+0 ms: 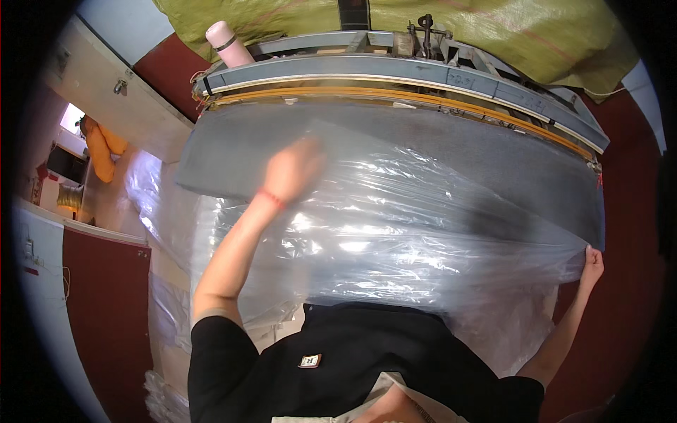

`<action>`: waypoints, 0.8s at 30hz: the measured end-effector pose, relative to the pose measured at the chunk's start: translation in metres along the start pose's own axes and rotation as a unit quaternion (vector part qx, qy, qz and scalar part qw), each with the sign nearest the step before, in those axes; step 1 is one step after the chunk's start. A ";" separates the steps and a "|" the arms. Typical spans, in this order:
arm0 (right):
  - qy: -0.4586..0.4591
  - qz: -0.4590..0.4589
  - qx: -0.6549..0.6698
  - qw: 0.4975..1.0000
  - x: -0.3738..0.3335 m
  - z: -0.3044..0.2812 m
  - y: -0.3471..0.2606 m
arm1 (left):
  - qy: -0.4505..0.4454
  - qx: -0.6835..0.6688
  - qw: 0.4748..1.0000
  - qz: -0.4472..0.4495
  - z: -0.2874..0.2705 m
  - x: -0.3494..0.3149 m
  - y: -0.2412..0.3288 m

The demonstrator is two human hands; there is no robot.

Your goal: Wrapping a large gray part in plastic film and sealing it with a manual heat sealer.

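Observation:
A sheet of clear plastic film [367, 233] spreads over the front of a long grey padded board [493, 151], its surface creased and shiny. At the right end, my right hand [594, 264] pinches the film's edge by the board's corner, and taut folds run leftward from it. My left hand [293, 169], with a red band at the wrist, is over the left part of the board at a raised point of the film. Motion blur smears its fingers, so whether it grips the film is unclear. The film hangs down toward my body.
Behind the board runs a grey metal frame [338, 68] with orange strips [395, 96] and a clamp-like fitting [426, 35]. A pink bottle [229, 44] leans at its left end. Green woven sheeting [493, 28] hangs behind. A white door [116, 77] stands at left.

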State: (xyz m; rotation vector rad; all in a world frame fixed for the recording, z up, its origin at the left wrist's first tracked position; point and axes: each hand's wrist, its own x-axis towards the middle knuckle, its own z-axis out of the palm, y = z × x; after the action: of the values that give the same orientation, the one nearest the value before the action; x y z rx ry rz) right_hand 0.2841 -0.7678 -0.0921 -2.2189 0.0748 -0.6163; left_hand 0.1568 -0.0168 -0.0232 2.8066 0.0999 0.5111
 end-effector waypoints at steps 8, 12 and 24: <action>0.010 0.089 0.053 0.995 0.019 -0.001 -0.031 | 0.078 0.018 0.982 -0.168 0.032 0.057 -0.037; 0.094 0.030 0.045 0.994 0.059 0.018 -0.033 | 0.184 -0.050 0.973 -0.130 0.054 0.074 -0.052; 0.114 0.009 0.184 0.976 0.135 0.245 -0.114 | 0.381 -0.264 0.841 -0.280 0.047 0.114 -0.169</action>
State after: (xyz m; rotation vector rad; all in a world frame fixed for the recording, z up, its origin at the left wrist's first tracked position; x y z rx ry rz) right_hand 0.4978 -0.5538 -0.0889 -1.7843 0.0907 -0.8037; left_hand 0.2771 0.1459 -0.0766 1.7668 0.7775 1.2284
